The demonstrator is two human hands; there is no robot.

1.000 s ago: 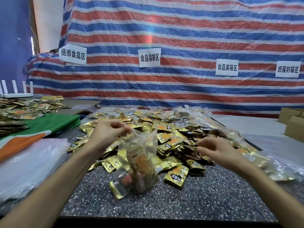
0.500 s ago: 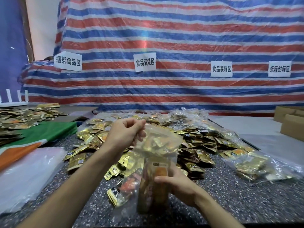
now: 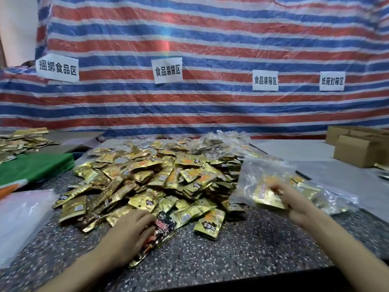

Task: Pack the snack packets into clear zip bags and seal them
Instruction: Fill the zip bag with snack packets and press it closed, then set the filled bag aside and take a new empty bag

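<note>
One zip bag (image 3: 259,175) in R hand (image 3: 296,204); L hand (image 3: 128,230) atop dark packet (image 3: 163,226).

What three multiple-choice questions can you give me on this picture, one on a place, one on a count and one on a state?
1. Where do the cardboard boxes stand?
A) at the far right
B) at the far left
C) right in front of the hands

2. How many white signs hang on the striped tarp?
A) two
B) four
C) six

3. What is the right hand doing?
A) lying flat on a bare surface
B) lifting a box
C) holding a clear bag with packets inside

Answers:
1 A, the cardboard boxes sit at the right edge of the view.
2 B, four white signs hang in a row across the striped tarp.
3 C, the right hand grips the clear bag, and gold packets show through it.
</note>
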